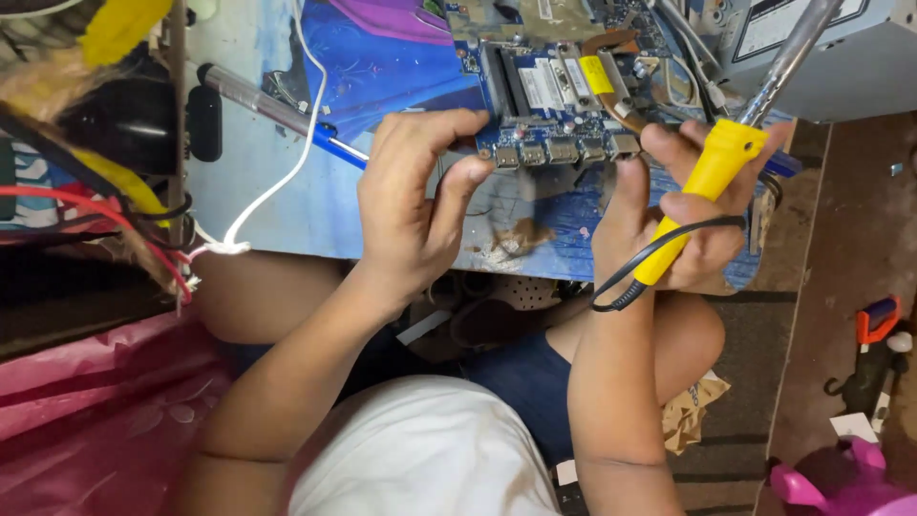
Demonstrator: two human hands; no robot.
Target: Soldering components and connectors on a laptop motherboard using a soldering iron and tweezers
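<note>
A blue circuit board [554,91] with a row of metal ports along its near edge lies on a blue-printed work surface [382,76]. My left hand [415,196] pinches the board's near left edge between thumb and fingers. My right hand [683,205] is wrapped around the yellow handle of a soldering iron [716,172], whose metal shaft points up and away to the top right; its black cord loops below my wrist. The fingertips of that hand also touch the board's near right corner.
A second tool with a dark metal shaft and blue handle [277,107] lies left of the board beside a white cord [287,172]. Red and yellow wires [124,205] crowd the left edge. A grey metal box [841,57] stands at the top right. Pink plastic [95,411] covers the lower left.
</note>
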